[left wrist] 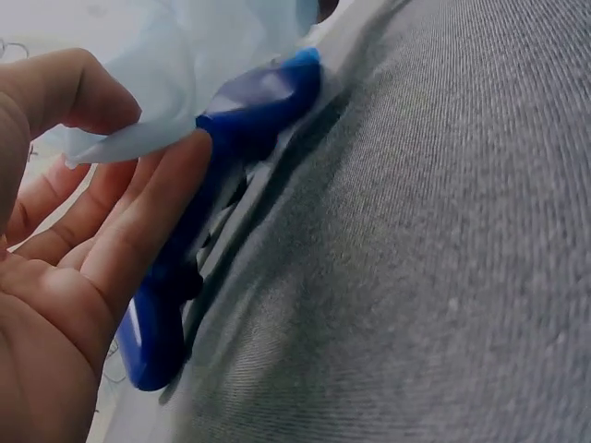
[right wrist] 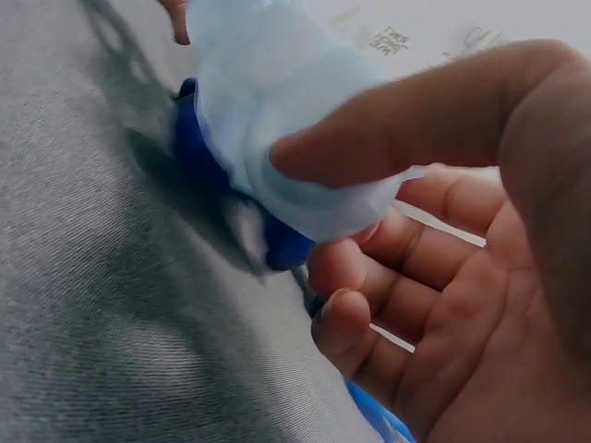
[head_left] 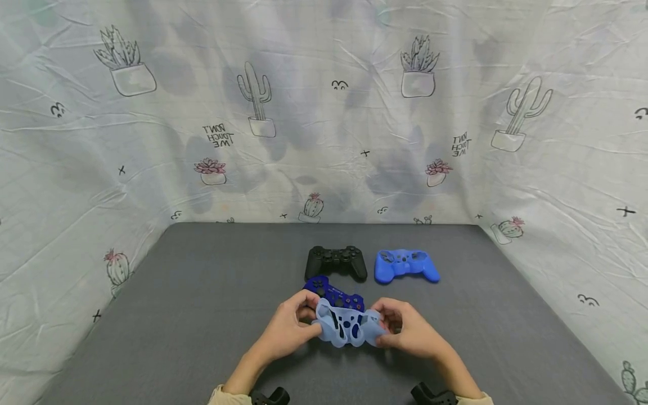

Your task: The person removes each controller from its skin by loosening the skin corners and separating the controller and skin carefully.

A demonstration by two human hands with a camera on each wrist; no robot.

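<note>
Left hand (head_left: 287, 331) and right hand (head_left: 408, 329) each pinching an end of a pale blue soft silicone controller cover (head_left: 347, 326), stretched over the near side of a dark blue plastic gamepad (head_left: 335, 295), black gamepad (head_left: 336, 262) just beyond it, bright blue silicone cover (head_left: 406, 266) beyond and right of it, on grey fabric tabletop (head_left: 192, 304)

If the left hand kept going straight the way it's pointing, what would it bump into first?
Probably the right hand. The left hand points across the pale blue cover both hands hold, though depth is hard to judge.

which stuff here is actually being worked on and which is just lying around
In hand:
pale blue silicone cover, held by left hand and right hand
dark blue controller, partly under the cover

Lying about:
black controller
blue silicone cover
</note>
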